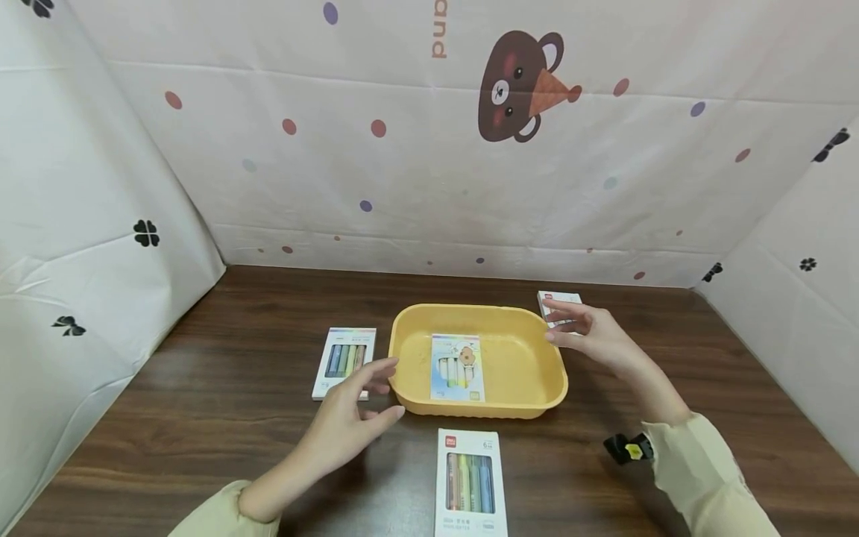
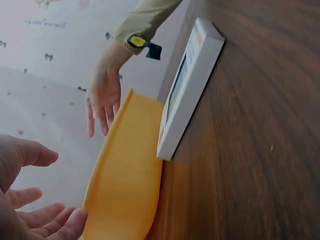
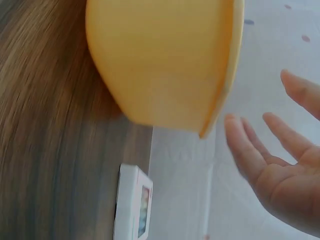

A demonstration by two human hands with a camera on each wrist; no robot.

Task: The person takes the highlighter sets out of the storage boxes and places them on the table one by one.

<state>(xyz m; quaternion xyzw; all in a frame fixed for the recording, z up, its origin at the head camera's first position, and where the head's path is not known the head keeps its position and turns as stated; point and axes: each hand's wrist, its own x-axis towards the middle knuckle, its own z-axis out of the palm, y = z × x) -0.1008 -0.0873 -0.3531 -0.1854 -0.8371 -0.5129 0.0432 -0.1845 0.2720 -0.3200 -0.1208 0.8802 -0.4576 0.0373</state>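
A yellow plastic basin [image 1: 517, 365] stands on the table between my two hands. Inside it, left of the middle, lies a flat pack of coloured pens [image 1: 456, 368] with a bear picture. My left hand [image 1: 349, 421] is by the basin's left end, its fingers spread and holding nothing. Partly behind that hand lies a white windowed pack of pens [image 1: 342, 358]. At the basin's right rim hovers my right hand [image 1: 593, 335], fingers loosely extended; in the right wrist view they appear apart from the rim. A white pack [image 1: 560, 297] beyond is partly covered by this hand.
Another white pack of coloured pens [image 1: 470, 485] lies in front of the basin, near the table's front edge. The dark wooden table [image 1: 221, 418] meets a printed white cloth [image 1: 403, 179] at the back and sides. A black strap-like piece [image 1: 627, 449] shows by the right cuff.
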